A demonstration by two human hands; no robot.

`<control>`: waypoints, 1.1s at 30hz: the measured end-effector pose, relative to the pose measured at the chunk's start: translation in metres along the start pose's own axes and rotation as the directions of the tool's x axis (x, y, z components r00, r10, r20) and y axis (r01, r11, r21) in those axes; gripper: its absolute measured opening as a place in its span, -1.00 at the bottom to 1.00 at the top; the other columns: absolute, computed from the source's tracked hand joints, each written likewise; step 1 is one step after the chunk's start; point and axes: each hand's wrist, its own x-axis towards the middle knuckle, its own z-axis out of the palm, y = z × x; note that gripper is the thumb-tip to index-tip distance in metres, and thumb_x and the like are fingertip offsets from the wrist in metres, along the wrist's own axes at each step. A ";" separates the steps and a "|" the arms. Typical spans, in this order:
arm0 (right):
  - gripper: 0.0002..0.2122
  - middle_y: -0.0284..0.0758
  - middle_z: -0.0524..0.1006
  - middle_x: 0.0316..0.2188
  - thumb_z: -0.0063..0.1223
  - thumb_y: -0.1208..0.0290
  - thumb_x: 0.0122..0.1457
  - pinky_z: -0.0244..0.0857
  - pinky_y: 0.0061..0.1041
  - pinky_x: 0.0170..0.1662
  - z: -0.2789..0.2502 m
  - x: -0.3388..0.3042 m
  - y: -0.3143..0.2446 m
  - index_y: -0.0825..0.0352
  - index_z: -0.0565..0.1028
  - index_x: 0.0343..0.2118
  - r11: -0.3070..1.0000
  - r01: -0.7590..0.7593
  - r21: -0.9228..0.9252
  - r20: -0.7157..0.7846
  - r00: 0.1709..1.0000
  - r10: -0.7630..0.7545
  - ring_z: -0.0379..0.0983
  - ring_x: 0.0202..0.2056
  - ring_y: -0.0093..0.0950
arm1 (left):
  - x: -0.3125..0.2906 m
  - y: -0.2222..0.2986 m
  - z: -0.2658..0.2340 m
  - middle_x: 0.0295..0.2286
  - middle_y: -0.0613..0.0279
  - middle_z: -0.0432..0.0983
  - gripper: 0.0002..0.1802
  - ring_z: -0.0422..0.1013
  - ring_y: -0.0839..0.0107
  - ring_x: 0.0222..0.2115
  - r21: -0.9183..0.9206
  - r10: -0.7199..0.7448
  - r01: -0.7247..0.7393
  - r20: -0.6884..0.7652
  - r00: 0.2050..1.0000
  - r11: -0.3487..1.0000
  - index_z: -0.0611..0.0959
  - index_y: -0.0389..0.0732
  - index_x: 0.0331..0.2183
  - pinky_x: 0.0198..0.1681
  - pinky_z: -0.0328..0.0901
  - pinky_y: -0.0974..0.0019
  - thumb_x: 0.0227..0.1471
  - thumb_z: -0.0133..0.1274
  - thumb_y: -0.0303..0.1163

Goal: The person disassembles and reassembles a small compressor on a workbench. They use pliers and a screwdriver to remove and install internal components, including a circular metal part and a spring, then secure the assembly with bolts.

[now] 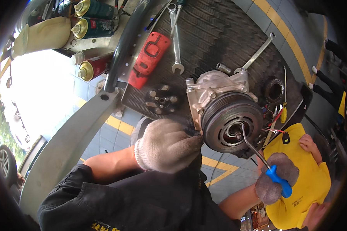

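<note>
Looks like prying: grey-gloved right hand (286, 172) grips blue-handled bent steel pick (278, 179) at the black-pulleyed silver compressor (223, 109) on zigzag-textured black mat (212, 34), can't tell if grey-gloved left hand (169, 148) grips, next needs steady leverage imo.

- My left hand (169, 146) and right hand (273, 178) wear matt, rough-knit cloth gloves.
- My hooked tool (253, 147): smooth, shiny metal shaft, smooth blue plastic-looking handle.
- The housing (210, 89) before me: dull, cast-looking silvery metal.
- Its pulley (216, 133): dark, grooved metal, faintly glossy.
- Wrench (176, 46): polished metal.
- Red case (147, 63): plastic-looking, moulded.
- Mat (208, 36): dark, rubbery-looking, zigzag-ridged.
- My shirt (138, 204): matt black cloth.
</note>
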 end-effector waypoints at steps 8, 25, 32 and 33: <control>-0.43 -0.01 0.54 -0.48 0.43 -0.11 0.18 0.40 -0.11 -0.25 0.047 -0.006 -0.019 0.44 0.51 -0.33 0.991 0.030 -0.132 0.518 0.854 0.043 0.49 -0.42 -0.14 | -0.052 -0.035 -0.011 -0.10 0.07 0.71 -0.43 0.66 -0.04 -0.08 0.384 -0.134 0.183 -0.151 0.979 0.905 0.76 -0.24 -0.04 -0.06 0.56 -0.06 -0.18 0.51 -0.45; -0.56 -0.30 0.49 -0.25 0.48 0.15 0.22 0.33 -0.33 -0.15 0.036 -0.032 -0.023 0.31 0.47 -0.07 0.876 -0.218 0.431 0.173 0.972 0.157 0.45 -0.27 -0.36 | -0.017 -0.026 -0.040 0.08 -0.12 0.69 0.03 0.65 -0.04 0.12 0.345 -0.576 0.550 -0.033 0.817 0.761 0.58 -0.34 0.32 0.26 0.52 -0.03 -0.20 0.56 -0.28; -0.41 -0.11 0.57 -0.16 0.41 0.06 0.27 0.34 -0.33 -0.15 0.007 -0.035 -0.020 0.49 0.51 0.13 0.878 -0.284 0.386 0.306 0.937 0.168 0.47 -0.23 -0.33 | -0.036 -0.007 -0.080 0.21 -0.35 0.62 -0.05 0.65 -0.18 0.11 -0.916 -0.698 0.383 0.351 0.624 -0.119 0.47 -0.48 0.44 0.21 0.58 -0.24 0.29 0.05 0.07; -0.38 -0.09 0.59 -0.14 0.40 0.04 0.28 0.34 -0.33 -0.15 0.003 -0.035 -0.019 0.52 0.52 0.16 0.895 -0.289 0.338 0.376 0.914 0.153 0.48 -0.22 -0.33 | -0.037 -0.001 -0.076 0.22 -0.45 0.60 -0.01 0.65 -0.28 0.10 -0.908 -0.684 0.188 0.407 0.605 -0.374 0.47 -0.51 0.42 0.19 0.58 -0.33 0.32 -0.03 0.17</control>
